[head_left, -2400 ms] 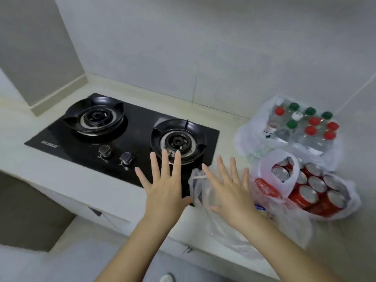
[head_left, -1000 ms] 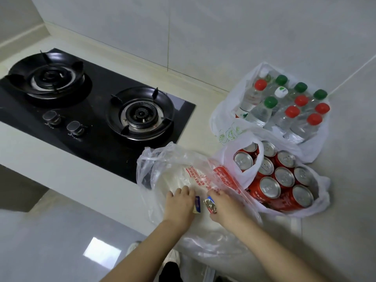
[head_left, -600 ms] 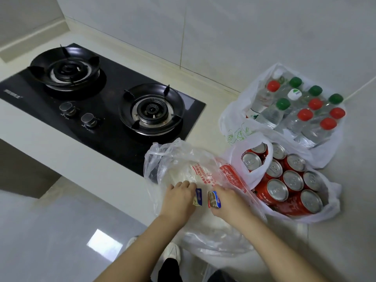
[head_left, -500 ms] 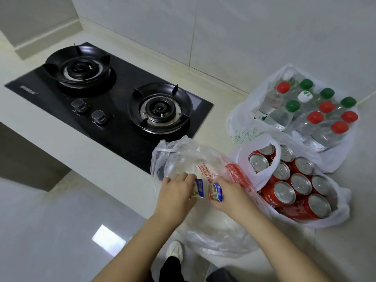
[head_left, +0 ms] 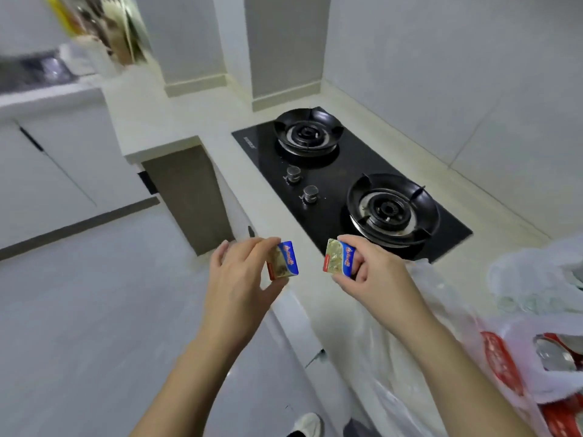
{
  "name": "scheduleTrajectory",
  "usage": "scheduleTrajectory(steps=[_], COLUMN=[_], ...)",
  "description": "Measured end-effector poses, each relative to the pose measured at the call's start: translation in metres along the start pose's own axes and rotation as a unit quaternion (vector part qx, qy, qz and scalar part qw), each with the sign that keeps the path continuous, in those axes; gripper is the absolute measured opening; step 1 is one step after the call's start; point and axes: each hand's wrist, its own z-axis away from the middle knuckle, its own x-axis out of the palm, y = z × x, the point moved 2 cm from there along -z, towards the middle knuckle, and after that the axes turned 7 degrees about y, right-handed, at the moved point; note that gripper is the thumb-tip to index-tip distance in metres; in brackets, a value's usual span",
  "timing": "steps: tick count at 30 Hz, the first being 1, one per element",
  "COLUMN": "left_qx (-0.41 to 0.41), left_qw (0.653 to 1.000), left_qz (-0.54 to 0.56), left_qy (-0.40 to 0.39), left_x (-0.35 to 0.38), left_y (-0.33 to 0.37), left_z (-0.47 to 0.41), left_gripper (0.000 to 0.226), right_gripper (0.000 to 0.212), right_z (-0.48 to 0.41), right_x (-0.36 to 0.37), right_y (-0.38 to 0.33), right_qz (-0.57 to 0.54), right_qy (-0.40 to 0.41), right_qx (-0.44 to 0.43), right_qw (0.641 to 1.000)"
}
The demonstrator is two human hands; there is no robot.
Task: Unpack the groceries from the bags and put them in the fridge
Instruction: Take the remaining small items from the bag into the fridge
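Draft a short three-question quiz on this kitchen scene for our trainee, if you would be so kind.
1. True or false: the left hand pinches a blue packet and the right hand pinches a second blue packet.
2. How many burners does the gas hob have? A one, B two, C four.
3. Fill in: the red cans lie at the lower ___ of the view.
Key: 1 true; 2 B; 3 right.
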Motion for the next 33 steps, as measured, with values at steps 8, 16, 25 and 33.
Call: scheduleTrajectory(steps=[8,16,25,33], left_qx=[-0.082,-0.138,-0.208,-0.232], left_qw=[0.989,0.96,0.909,0.867], left_qz=[-0.086,-0.172,-0.281,-0.359], left_qy=[0.09,0.173,0.229,0.256], left_x=[-0.122,-0.282,-0.428,-0.53], left_y=[-0.088,-0.181,-0.245,-0.264], left_z=[0.067,0.151,0.222,0.253], left_gripper=[0.061,0.055,0.054,0.058], right_gripper=[0.056,0.059,0.056,0.051], right_z=[0.012,0.066,0.108,0.124], right_x=[0.08,0.171,0.252,0.288], right_y=[-0.131,-0.292,-0.458,-0.582], right_qz=[-0.034,-0.065,-0.108,-0.165], right_qy=[-0.081,-0.111,-0.164,-0.2], right_qx=[-0.144,-0.28,-0.427,-0.544], right_qw=[0.986,0.951,0.883,0.798])
